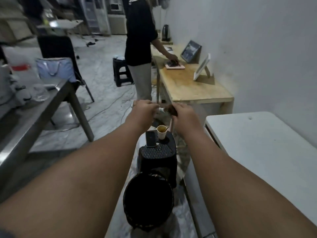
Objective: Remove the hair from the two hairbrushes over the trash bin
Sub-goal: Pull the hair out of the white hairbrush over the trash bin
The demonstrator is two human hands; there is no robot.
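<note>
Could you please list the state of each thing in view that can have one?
Left hand: closed on the pale end of the hairbrush.
Right hand: closed around the hairbrush's dark head.
Hairbrush: held in the air between both hands.
Trash bin: open, on the floor.
Cup: upright on the stool, brown liquid inside.
Phone: flat on the stool, screen dark.

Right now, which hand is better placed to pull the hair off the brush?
Probably the right hand: its fingers already pinch the dark brown hair clump, while the left hand holds the silvery brush end. The black round trash bin sits nearer the body.
</note>
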